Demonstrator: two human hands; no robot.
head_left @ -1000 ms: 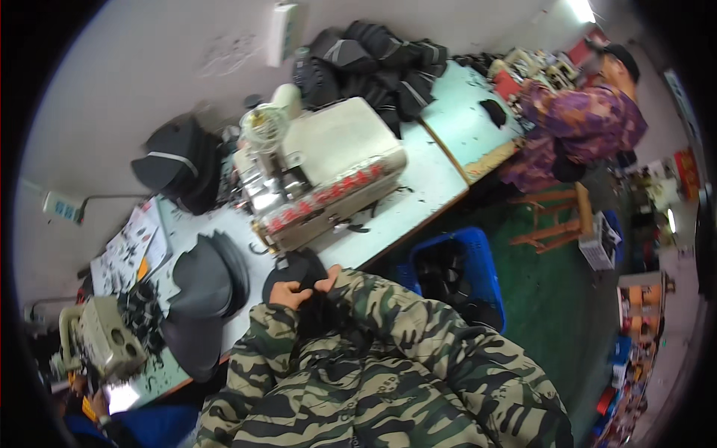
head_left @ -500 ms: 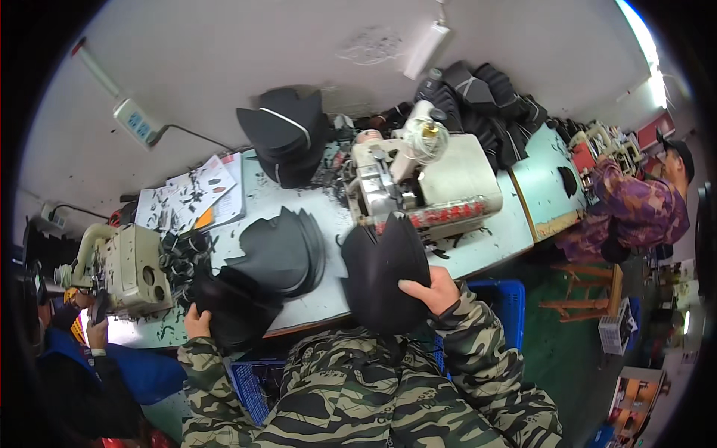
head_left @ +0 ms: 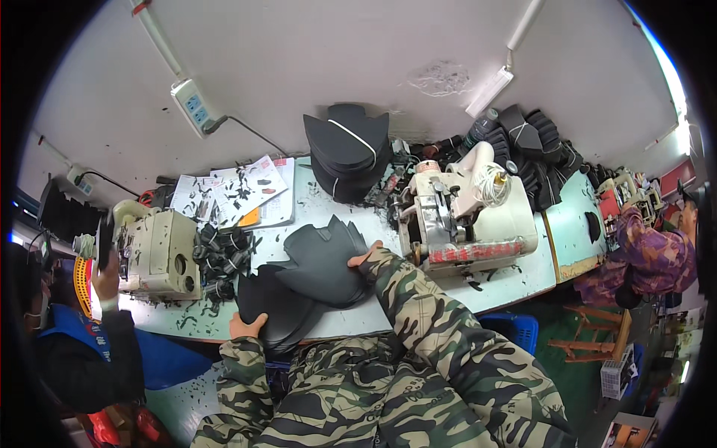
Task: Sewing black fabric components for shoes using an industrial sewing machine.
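Observation:
My left hand point(head_left: 249, 326) grips the near edge of a stack of black shaped sheet pieces point(head_left: 275, 308) at the table's front edge, with the thumb on top. Partly under or against it lies a second stack of dark grey pieces point(head_left: 325, 261) with pointed, notched edges. On that stack's right edge my right hand point(head_left: 364, 256) is closed, its fingers partly hidden by the sleeve. Just right of this hand stands a cream sewing machine point(head_left: 467, 216).
A tied stack of black pieces point(head_left: 347, 153) stands by the wall, beside scrap-strewn papers point(head_left: 239, 190). Bundled black pieces point(head_left: 530, 160) lie behind the machine. Another machine point(head_left: 160, 254) and a person's hand point(head_left: 106, 280) are at left; a blue crate point(head_left: 515, 328) stands below right.
My right hand has moved left from in front of the machine to the grey stack, and the black pieces it held now rest there. My left hand's stack has come onto the table edge.

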